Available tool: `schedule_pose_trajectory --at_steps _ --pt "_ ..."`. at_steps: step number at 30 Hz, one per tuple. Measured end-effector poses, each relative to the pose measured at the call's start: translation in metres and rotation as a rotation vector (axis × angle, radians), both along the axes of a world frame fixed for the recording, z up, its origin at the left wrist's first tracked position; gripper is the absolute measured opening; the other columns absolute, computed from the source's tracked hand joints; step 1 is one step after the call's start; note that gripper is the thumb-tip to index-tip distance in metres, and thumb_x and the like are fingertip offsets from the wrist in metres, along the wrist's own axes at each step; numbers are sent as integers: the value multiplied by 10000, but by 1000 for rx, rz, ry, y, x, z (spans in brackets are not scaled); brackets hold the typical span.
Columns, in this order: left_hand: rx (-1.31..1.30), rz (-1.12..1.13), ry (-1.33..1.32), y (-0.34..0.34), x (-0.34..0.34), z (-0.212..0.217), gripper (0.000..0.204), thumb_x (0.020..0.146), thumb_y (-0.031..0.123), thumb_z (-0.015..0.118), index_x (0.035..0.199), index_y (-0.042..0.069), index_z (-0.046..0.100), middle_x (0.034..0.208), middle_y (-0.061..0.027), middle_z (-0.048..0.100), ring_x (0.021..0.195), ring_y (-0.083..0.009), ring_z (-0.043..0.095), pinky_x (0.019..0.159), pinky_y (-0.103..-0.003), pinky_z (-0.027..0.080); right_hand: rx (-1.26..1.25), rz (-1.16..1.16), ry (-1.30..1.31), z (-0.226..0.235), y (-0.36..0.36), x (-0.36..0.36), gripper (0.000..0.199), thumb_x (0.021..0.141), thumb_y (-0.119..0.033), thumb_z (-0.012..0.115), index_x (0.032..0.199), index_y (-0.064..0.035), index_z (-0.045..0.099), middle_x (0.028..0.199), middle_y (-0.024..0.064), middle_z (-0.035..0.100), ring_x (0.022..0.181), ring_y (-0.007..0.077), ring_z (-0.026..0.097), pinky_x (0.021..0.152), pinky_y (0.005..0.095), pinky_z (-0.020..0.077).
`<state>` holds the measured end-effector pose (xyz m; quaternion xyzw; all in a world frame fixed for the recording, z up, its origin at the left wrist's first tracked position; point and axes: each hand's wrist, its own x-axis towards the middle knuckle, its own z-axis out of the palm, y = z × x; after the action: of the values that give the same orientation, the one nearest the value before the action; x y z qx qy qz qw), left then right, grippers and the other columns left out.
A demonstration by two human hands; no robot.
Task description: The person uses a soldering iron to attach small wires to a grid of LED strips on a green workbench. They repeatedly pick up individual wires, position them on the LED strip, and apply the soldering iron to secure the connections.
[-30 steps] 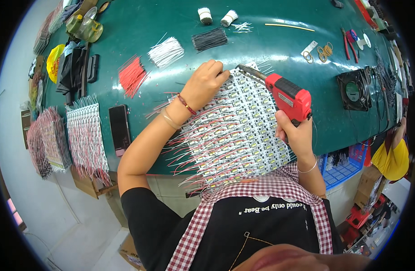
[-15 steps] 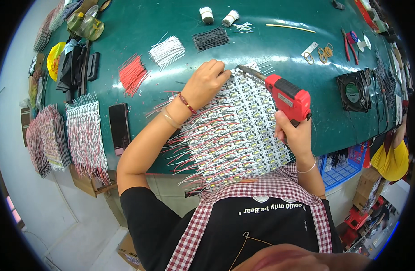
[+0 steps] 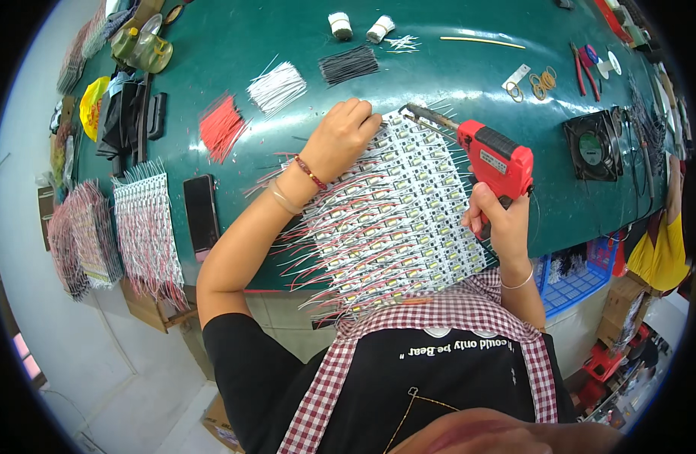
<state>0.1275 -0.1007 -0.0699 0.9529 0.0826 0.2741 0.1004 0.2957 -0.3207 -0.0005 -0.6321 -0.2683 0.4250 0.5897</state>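
Observation:
My right hand [image 3: 501, 219] grips a red and black soldering gun [image 3: 496, 160] by its handle. Its metal tip reaches the far edge of a panel of small white circuit boards [image 3: 397, 219], which lies in front of me with rows of yellowish chips. Red and white wires stick out along the panel's left side, and thin wires show at its far right edge. My left hand [image 3: 345, 135] is closed at the panel's far left corner, close to the gun's tip. Whatever its fingers pinch is too small to make out.
Piles of red wires [image 3: 221, 127], white wires [image 3: 277, 88] and black wires [image 3: 349, 66] lie beyond my left hand. A phone [image 3: 202, 218] and more wired panels [image 3: 146, 231] are at the left. A black fan [image 3: 592, 147], red pliers [image 3: 582, 76] and a blue basket [image 3: 575, 284] are at the right.
The soldering gun and my right hand have shifted slightly to the right, drawing the tip back a little. My left hand stays closed at almost the same spot.

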Motion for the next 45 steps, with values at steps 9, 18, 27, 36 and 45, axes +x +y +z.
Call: schedule_pose_trajectory --at_steps 9,18,27,36,45 --pt "2 3 46 -1 -1 4 250 671 -28 591 915 16 618 802 -88 500 763 -246 519 692 -343 453 -51 24 2 -3 -4 3 210 878 -166 623 933 30 566 534 22 536 411 77 502 415 231 439" --pt "-17 9 42 -3 -1 5 256 676 -33 584 920 30 623 816 -80 515 772 -245 527 705 -339 461 -123 96 -94 -6 7 0 238 851 -231 674 802 -7 607 509 10 545 407 68 510 388 210 401" --pt "-15 5 29 -2 0 1 234 690 -20 575 914 30 620 804 -83 507 770 -239 528 707 -338 459 -162 97 -113 -3 10 -3 174 869 -164 638 798 -15 582 510 10 535 404 65 495 387 216 389" --pt "8 4 29 -2 0 1 217 701 -2 575 911 38 617 797 -78 502 771 -233 528 705 -335 457 -43 22 -14 -3 5 3 192 868 -186 658 814 -21 578 518 -1 532 401 68 504 371 207 390" --pt "93 15 37 -1 0 16 209 703 6 578 906 32 617 789 -75 494 749 -230 517 662 -332 438 -29 36 -3 -1 -3 4 289 896 -137 585 1073 83 528 543 32 496 391 87 449 422 254 440"
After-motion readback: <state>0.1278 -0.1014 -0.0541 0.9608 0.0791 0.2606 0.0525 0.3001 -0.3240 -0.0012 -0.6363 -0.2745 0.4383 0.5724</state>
